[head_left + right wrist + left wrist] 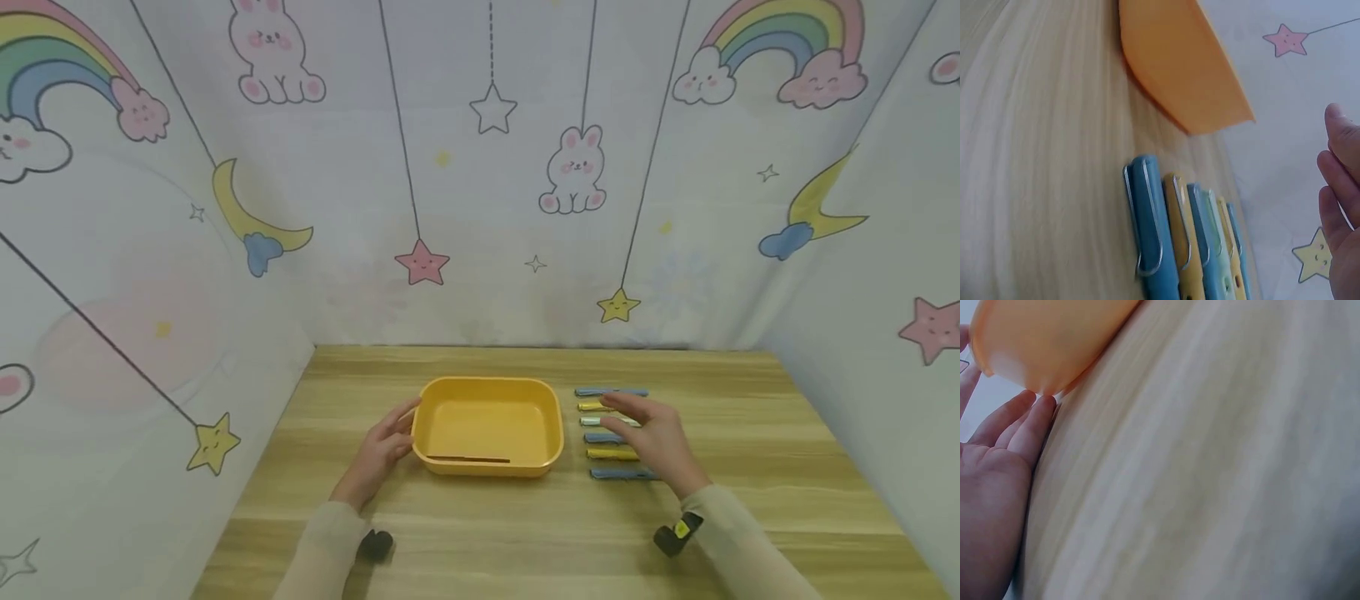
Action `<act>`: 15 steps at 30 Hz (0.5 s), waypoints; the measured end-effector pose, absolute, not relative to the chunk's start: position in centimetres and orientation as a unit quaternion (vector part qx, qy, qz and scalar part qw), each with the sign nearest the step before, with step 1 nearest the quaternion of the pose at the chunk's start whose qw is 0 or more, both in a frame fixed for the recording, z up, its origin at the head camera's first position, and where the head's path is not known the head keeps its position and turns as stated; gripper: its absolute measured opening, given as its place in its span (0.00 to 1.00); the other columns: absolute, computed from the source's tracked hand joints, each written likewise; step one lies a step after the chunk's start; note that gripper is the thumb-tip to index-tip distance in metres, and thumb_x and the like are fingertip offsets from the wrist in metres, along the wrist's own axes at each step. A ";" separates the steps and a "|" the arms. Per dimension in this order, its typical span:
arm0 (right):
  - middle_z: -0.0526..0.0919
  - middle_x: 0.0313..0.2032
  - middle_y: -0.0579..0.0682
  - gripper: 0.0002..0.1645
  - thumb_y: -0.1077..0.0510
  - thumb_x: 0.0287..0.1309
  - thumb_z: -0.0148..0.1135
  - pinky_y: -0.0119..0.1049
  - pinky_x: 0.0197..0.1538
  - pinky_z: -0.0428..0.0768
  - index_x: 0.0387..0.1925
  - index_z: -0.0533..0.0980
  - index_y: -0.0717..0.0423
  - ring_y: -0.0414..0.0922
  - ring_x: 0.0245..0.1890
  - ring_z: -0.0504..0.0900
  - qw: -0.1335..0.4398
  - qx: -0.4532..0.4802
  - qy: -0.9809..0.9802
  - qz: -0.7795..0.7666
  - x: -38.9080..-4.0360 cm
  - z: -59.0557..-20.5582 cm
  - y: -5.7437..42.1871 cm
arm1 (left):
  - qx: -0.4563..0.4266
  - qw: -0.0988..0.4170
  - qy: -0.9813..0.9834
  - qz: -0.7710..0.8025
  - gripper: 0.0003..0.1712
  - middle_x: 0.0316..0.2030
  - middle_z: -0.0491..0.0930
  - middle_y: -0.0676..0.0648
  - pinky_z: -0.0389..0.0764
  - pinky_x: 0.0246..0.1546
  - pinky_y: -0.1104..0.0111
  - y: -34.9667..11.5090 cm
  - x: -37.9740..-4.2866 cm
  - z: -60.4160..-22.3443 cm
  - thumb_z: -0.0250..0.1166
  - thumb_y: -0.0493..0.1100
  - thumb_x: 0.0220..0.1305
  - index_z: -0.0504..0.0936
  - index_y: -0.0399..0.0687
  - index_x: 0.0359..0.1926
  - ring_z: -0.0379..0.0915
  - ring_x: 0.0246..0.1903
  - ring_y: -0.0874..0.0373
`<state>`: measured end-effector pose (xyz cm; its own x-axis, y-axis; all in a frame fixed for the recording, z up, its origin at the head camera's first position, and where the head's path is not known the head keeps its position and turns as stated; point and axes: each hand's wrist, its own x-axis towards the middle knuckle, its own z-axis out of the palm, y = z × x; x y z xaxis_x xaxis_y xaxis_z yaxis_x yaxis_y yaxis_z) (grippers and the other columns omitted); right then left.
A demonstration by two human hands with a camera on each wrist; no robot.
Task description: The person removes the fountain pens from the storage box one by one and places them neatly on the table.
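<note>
A yellow plastic tray stands on the wooden table. At its left wall is my left hand, fingertips touching the side; the left wrist view shows those fingers against the tray's lower edge. To the right of the tray, several clip pens lie side by side in a column, among them a blue pen, a yellow pen and a pale green pen. Over these pens hovers my right hand, fingers apart from the thumb and holding nothing. It partly hides the pens in the head view.
A thin dark line runs along the tray's near inner side; whether it is an object or a shadow I cannot tell. Printed cloth walls border the table at the back and both sides.
</note>
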<state>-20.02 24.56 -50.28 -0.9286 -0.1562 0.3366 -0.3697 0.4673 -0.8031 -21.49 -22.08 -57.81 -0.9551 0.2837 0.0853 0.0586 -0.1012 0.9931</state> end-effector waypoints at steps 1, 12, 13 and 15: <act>0.89 0.54 0.52 0.26 0.56 0.64 0.73 0.30 0.56 0.83 0.62 0.82 0.57 0.49 0.57 0.87 0.106 0.156 -0.846 0.499 -20.2 -50.2 24.3 | 0.129 0.077 0.666 0.730 0.38 0.79 0.57 0.32 0.77 0.63 0.68 -22.0 -21.5 -57.8 0.54 0.30 0.70 0.61 0.43 0.81 0.60 0.76 0.41; 0.88 0.55 0.60 0.25 0.61 0.65 0.72 0.36 0.54 0.86 0.62 0.81 0.64 0.55 0.57 0.86 0.075 0.198 -0.805 0.554 -21.3 -50.2 20.4 | 0.116 0.082 0.669 0.730 0.38 0.79 0.58 0.34 0.77 0.63 0.68 -22.0 -21.5 -57.8 0.54 0.31 0.70 0.63 0.46 0.80 0.60 0.76 0.43; 0.88 0.55 0.58 0.26 0.60 0.65 0.72 0.39 0.55 0.86 0.62 0.81 0.63 0.55 0.57 0.86 0.070 0.195 -0.808 0.552 -21.5 -50.1 20.0 | 0.118 0.081 0.670 0.729 0.38 0.79 0.58 0.34 0.77 0.63 0.68 -22.0 -21.5 -57.8 0.54 0.30 0.70 0.62 0.46 0.80 0.60 0.76 0.43; 0.88 0.56 0.56 0.27 0.58 0.64 0.72 0.44 0.58 0.84 0.63 0.81 0.61 0.54 0.58 0.86 0.059 0.191 -0.811 0.549 -21.7 -49.9 19.2 | 0.121 0.080 0.671 0.727 0.38 0.79 0.58 0.33 0.77 0.63 0.68 -22.1 -21.5 -57.8 0.54 0.31 0.70 0.62 0.45 0.81 0.60 0.76 0.44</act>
<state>-21.73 19.17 -49.89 -0.9202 -0.2451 0.3052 -0.3743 0.3234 -0.8691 -21.51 -22.07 -57.76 -0.9582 0.2777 0.0687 0.0460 -0.0874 0.9951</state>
